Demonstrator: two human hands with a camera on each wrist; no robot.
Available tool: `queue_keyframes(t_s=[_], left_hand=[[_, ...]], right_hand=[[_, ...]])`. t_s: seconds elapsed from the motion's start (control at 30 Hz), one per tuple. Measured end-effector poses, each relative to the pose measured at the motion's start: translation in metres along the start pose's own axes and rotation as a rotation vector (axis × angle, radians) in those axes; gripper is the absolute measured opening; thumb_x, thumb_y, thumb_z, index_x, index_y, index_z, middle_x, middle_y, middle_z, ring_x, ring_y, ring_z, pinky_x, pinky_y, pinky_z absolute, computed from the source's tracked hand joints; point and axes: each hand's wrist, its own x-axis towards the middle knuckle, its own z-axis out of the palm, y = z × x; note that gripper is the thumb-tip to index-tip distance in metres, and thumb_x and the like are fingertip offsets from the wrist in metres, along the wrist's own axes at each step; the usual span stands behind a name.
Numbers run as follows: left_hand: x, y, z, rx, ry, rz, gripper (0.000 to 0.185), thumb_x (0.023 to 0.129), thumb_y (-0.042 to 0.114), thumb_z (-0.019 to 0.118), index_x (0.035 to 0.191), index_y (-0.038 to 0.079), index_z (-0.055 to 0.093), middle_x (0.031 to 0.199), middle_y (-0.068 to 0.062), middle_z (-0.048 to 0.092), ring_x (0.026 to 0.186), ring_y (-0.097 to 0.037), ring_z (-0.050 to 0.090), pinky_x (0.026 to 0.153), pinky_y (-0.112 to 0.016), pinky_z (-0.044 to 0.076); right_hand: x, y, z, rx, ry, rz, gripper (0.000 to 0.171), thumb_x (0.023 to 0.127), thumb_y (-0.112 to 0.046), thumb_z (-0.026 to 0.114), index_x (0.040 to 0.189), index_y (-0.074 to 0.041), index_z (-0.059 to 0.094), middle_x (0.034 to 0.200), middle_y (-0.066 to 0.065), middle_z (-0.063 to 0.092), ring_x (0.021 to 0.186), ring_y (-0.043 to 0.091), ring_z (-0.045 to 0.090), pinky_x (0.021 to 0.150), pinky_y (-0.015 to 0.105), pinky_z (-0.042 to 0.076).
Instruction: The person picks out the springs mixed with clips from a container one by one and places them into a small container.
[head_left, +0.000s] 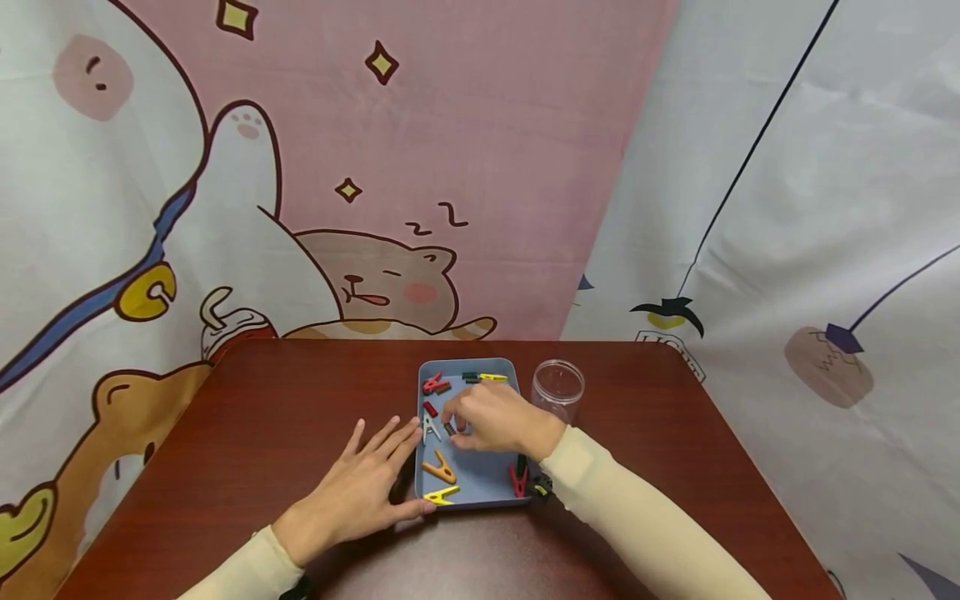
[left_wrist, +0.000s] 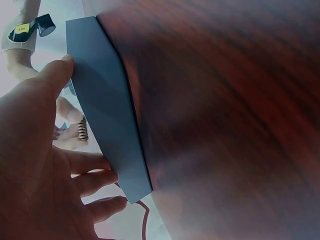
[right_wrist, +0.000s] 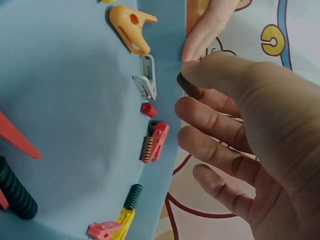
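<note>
Right wrist view shows the right hand (right_wrist: 250,130) pinching a tiny brown spring (right_wrist: 190,86) at its very tip with bent fingers, so it could pop out and roll off the blue tray (right_wrist: 75,100), which the flat left hand (head_left: 360,487) steadies.

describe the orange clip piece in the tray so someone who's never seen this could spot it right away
Find the blue tray in the middle of the dark red table, beside the clear jar. In its near left part, just above a yellow piece at the front rim, lies the orange piece. It is the only orange one, forked like a V, with a small hole.
</note>
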Motion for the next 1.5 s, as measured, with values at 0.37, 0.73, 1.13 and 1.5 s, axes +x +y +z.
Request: queue_keyframes(t_s=[0.37,0.73,1.13,1.5], left_hand=[[-0.002,0.002,0.002,0.003,-0.004,-0.005,0.113,0.100,0.089,0.066,0.179,0.011,0.047,0.191,-0.007,0.041,0.177,-0.042,0.039,0.139,-0.085,0.022],[-0.003,0.003,0.001,0.001,0.004,-0.005,0.112,0.101,0.089,0.066,0.179,0.010,0.047,0.190,-0.008,0.041,0.177,-0.043,0.040,0.139,-0.085,0.022],[-0.002,0.003,-0.001,-0.005,0.002,-0.006,0.112,0.102,0.087,0.067,0.181,0.011,0.045,0.192,-0.007,0.039,0.178,-0.043,0.037,0.139,-0.085,0.021],[-0.003,0.004,0.000,0.003,0.009,-0.007,0.112,0.102,0.087,0.066,0.181,0.011,0.044,0.191,-0.008,0.039,0.178,-0.043,0.038,0.139,-0.085,0.022]], right_hand=[[-0.020,0.000,-0.009,-0.040,0.131,0.044,0.026,0.099,-0.049,0.093,0.113,-0.027,0.087,0.106,-0.013,0.084,0.095,0.005,0.075,0.091,0.037,0.064],[-0.035,0.007,-0.015,-0.111,0.247,0.055,0.031,0.097,-0.052,0.094,0.110,-0.026,0.085,0.115,-0.008,0.082,0.113,0.015,0.080,0.096,0.043,0.064],[-0.051,0.022,-0.025,-0.087,0.337,0.074,0.031,0.095,-0.047,0.098,0.107,-0.024,0.083,0.121,-0.006,0.082,0.116,0.020,0.076,0.100,0.047,0.062],[-0.064,0.032,-0.035,-0.070,0.374,0.117,0.031,0.094,-0.045,0.099,0.108,-0.022,0.084,0.120,-0.005,0.083,0.119,0.022,0.078,0.108,0.053,0.063]])
